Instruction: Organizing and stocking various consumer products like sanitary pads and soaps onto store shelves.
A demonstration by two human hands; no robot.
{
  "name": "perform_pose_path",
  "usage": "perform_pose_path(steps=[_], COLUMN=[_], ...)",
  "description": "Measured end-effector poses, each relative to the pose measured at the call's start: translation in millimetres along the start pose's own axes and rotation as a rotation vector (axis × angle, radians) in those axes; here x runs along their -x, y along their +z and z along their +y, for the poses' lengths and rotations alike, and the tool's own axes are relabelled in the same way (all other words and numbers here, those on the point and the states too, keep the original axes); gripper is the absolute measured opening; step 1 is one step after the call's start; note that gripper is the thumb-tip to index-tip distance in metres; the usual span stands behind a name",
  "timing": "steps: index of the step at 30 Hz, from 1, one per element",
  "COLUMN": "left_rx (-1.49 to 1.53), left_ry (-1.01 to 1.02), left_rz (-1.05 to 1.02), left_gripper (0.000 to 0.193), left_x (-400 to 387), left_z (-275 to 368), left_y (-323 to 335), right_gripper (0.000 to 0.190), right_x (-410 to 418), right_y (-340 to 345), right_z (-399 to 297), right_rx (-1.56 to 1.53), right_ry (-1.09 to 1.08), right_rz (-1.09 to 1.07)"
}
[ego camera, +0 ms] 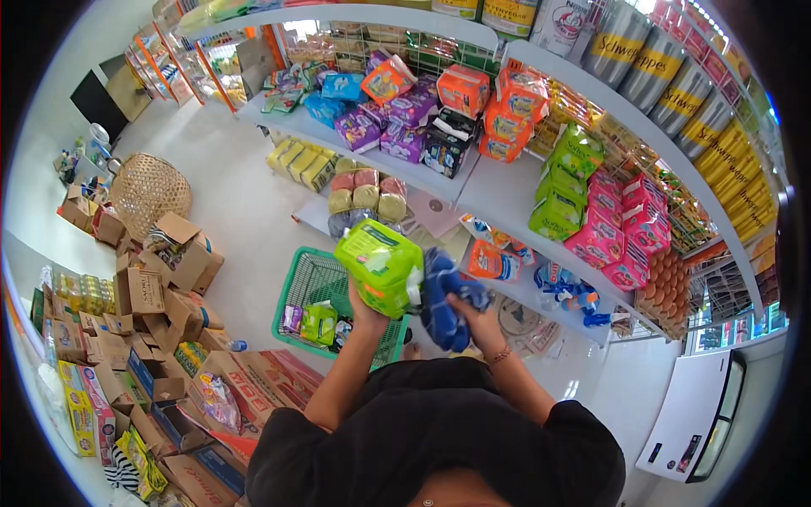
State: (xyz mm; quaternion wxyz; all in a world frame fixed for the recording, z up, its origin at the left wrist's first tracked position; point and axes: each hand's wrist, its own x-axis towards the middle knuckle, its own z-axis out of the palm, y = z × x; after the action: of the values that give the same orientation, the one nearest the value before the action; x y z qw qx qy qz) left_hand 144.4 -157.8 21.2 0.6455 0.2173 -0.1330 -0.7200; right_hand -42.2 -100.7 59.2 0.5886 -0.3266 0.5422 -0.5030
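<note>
My left hand (369, 312) grips a bright green plastic pack (379, 263), which looks like sanitary pads, from below. In my right hand (476, 320) is a bunched blue checked cloth (445, 301), right beside the pack's end. Both are held in front of my body, above the floor. Below my left hand stands a green plastic basket (288, 298) with a smaller green pack (319, 323) and a purple pack (293, 318) in it. Similar green packs (557, 215) are stacked on the white shelf (500, 190) ahead to the right.
Pink packs (595, 241) and egg trays (662, 291) fill the shelf's right end. Orange packs (507, 123) and purple packs (405, 108) stand further left. Spray bottles (570, 298) occupy the lower shelf. Open cardboard boxes (146, 291) crowd the floor at left, near a woven basket (152, 193).
</note>
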Motion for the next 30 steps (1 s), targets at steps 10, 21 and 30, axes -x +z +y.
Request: perform_pose_path(steps=[10,21,30], left_rx=[0.058,-0.377,-0.271], left_ry=[-0.258,-0.008,-0.245], left_rz=[-0.072,0.06,-0.019], left_gripper=[0.056,0.049,0.058], left_x=[21.0,-5.6,-3.4], left_z=[-39.1,-62.1,-91.6], left_y=[17.7,22.7,53.7], right_gripper=[0.039,0.026,0.049], right_x=[0.0,21.1,4.5], right_y=[-11.1,-45.6,-53.2], right_z=[5.4,-66.0,-13.9], right_rx=[-0.141,0.062,0.991], right_ry=[-0.092,-0.561,-0.861], right_rz=[0.06,0.269,-0.137])
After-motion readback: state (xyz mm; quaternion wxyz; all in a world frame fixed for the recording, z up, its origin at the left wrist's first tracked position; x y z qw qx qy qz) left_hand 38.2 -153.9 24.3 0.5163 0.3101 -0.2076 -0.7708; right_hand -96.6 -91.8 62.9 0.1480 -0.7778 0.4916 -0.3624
